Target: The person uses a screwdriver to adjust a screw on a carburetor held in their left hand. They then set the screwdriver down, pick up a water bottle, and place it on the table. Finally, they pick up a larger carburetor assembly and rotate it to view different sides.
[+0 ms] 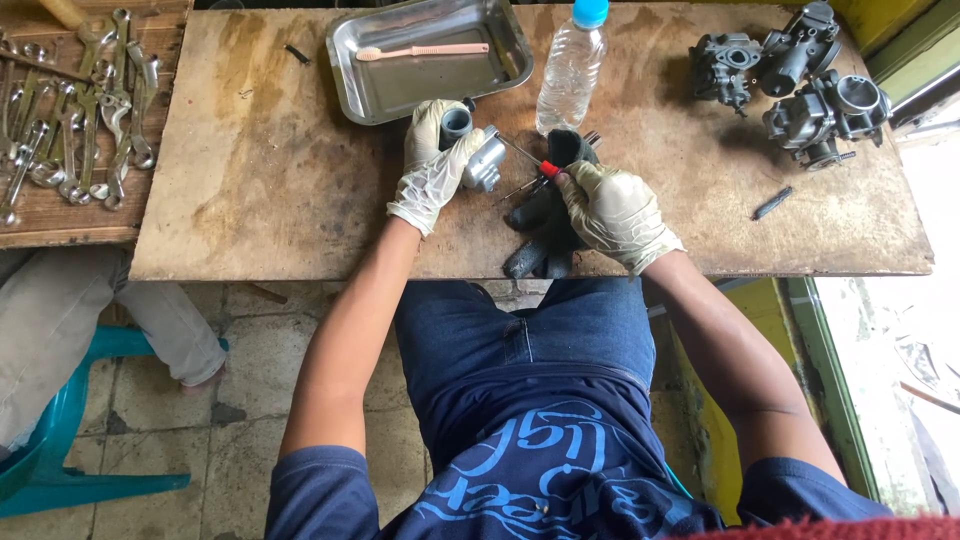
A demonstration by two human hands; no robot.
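Worn plywood [300, 200] served as the bench, laid across the person's lap-side of a tiled floor, and on it the work was gathered near the front edge. A grey metal carburetor part [478, 160] was held upright off the board by the left hand [432, 160], the gloved fingers [425, 125] wrapped closed round its barrel from the left. A small red-handled screwdriver [535, 162] was pinched in the right hand [612, 208], fingertips shut on the red grip, the hand resting over a dark cloth [545, 225]. The relation that mattered was seen plainly: the part lay up and to the left of the right hand's fingers, and the screwdriver's long axis ran on that same slant, its thin shaft pointed up-left at the part's side. Whether the tip was touching metal could not be told. The left hand was on the part itself; the right was just beside it. Behind were noted a steel tray [505, 45] holding a pink toothbrush [420, 51], a clear water bottle [570, 65], more carburetor bodies [800, 85] far right, and wrenches [85, 110] far left.
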